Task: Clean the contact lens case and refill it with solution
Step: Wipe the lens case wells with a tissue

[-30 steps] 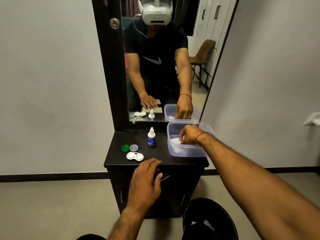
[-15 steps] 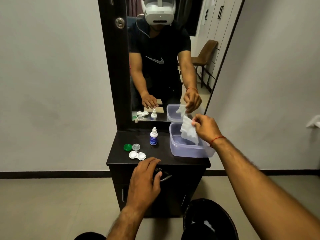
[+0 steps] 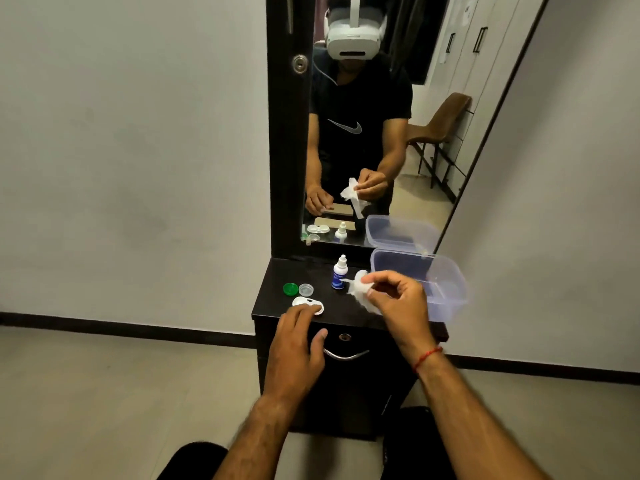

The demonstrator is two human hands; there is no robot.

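One white contact lens case [image 3: 309, 304], both wells uncapped, lies on the dark surface [image 3: 346, 311] near its front edge. The left hand [image 3: 294, 351] has its fingertips on the case, fingers loosely spread. Just behind the case sit two loose caps, one green cap [image 3: 290, 289] and one clear cap [image 3: 306, 289]. One solution bottle [image 3: 339, 273] stands upright right of the caps. The right hand [image 3: 398, 308] pinches one crumpled white wipe [image 3: 360, 292] right of the bottle. One clear plastic tub [image 3: 446, 289] sits furthest right of the case

Lens case [image 3: 313, 304] — half under fingers [image 3: 300, 311]
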